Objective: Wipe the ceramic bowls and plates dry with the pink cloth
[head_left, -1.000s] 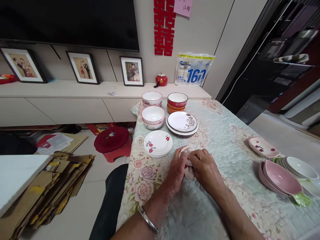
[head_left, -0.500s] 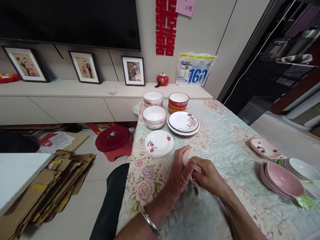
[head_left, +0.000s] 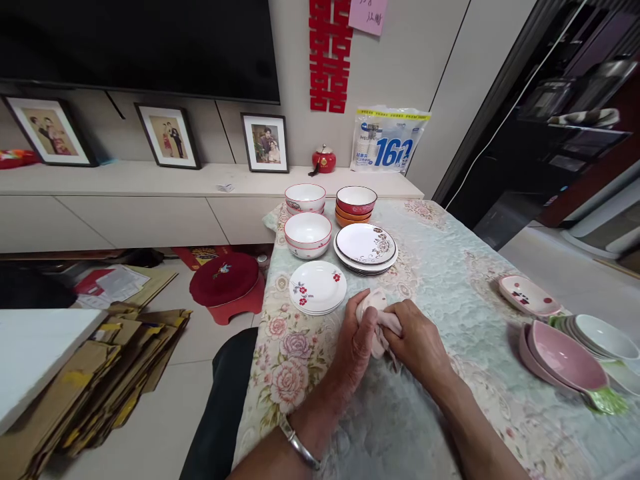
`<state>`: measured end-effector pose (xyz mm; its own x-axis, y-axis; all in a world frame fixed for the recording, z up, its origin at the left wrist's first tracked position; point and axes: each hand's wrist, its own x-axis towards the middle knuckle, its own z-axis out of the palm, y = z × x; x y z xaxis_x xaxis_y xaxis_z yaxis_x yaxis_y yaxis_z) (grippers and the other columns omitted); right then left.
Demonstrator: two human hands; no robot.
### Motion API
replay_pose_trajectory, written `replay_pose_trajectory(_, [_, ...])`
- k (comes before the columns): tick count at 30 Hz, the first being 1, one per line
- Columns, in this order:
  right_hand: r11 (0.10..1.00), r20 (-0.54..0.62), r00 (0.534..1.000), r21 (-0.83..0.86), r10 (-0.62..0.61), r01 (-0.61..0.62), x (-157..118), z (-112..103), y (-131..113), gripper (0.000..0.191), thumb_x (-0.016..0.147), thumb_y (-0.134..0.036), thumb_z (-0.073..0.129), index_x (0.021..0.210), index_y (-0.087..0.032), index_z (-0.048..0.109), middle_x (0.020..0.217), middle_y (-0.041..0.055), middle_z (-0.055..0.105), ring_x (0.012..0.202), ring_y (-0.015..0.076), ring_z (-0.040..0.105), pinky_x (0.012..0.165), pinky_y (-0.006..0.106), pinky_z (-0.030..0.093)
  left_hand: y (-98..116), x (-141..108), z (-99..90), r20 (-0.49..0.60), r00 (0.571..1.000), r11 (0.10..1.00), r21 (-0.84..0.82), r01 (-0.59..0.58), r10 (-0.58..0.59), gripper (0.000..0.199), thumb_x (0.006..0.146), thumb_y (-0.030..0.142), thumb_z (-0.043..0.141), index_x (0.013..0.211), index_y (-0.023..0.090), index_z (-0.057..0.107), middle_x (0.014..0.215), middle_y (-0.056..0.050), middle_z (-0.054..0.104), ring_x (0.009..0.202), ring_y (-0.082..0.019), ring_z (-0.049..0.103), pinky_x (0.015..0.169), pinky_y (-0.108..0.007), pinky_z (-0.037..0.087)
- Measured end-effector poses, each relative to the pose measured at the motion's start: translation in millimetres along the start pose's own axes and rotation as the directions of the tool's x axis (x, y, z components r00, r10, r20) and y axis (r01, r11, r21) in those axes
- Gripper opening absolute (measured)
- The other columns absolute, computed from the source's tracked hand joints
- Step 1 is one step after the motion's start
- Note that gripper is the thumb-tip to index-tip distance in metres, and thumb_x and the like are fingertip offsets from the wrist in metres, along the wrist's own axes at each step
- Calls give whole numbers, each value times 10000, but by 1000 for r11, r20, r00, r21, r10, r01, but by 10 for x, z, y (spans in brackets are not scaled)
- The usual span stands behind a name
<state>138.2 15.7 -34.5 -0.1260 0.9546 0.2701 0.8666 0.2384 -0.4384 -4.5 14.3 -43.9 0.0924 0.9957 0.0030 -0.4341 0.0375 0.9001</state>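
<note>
While I watch the head feed from my end, the small pale dish sits up in the left hand, at about 1 o'clock from the middle of that palm. That hand is pinching it, thumb over the near side and fingers round the 10 o'clock edge. The right hand is at the dish's 4 o'clock, fingers bunched tight on a pinkish cloth that's pressed against the dish. Can't really tell where dish ends and cloth begins down around 6 o'clock, they're nearly the same colour.

Compared with half a second ago, the dish has rolled: it was tipped closer to edge-on, and now more of it faces me. The right hand has backed off a touch toward 3 o'clock, and the cloth's loose end, which hung well down at 6, is mostly tucked up now.

Nothing else on the table has budged as far as I can see: small floral plates at 10 o'clock from the hands, big plates at 12, pink bowls out around 3.
</note>
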Motion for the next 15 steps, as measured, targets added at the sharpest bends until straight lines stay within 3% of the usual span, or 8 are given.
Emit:
replay_pose_trajectory(4, [998, -283, 957, -13, -64, 63, -1, 28, 14, 134, 888, -231, 537, 993, -185, 606, 912, 62, 592, 812, 209, 612, 701, 316, 486, 27, -21, 67, 43, 987, 979, -127, 159, -155, 478, 780, 308, 646, 1231, 169, 569, 1021, -71, 674, 858, -200, 618, 737, -300, 497])
replay_pose_trajectory(7, [995, -408, 909, 16, -86, 101, 19, 18, 23, 149, 929, -224, 523, 1047, -187, 605, 938, 69, 604, 852, 209, 609, 749, 328, 501, 39, -60, 103, 92, 966, 959, -133, 250, -240, 526, 633, 138, 608, 1158, 170, 597, 864, -18, 647, 725, -151, 560, 642, -255, 463])
replay_pose_trajectory(10, [979, -393, 910, 90, -135, 184, 20, -8, -9, 193, 943, -196, 533, 1118, -197, 616, 1010, 79, 600, 936, 204, 605, 818, 333, 506, 10, -78, 99, 117, 968, 966, -109, 235, -222, 549, 575, 88, 551, 1116, 171, 600, 842, -5, 623, 732, -143, 541, 641, -247, 453])
replay_pose_trajectory(15, [889, -257, 917, 268, -305, 371, -18, -110, -150, 258, 941, -157, 544, 1182, -212, 620, 1075, 86, 573, 990, 199, 586, 822, 322, 513, 8, -65, 98, 200, 966, 986, 14, 166, -165, 397, 598, 65, 571, 976, 185, 592, 815, 8, 599, 741, -145, 538, 631, -251, 440])
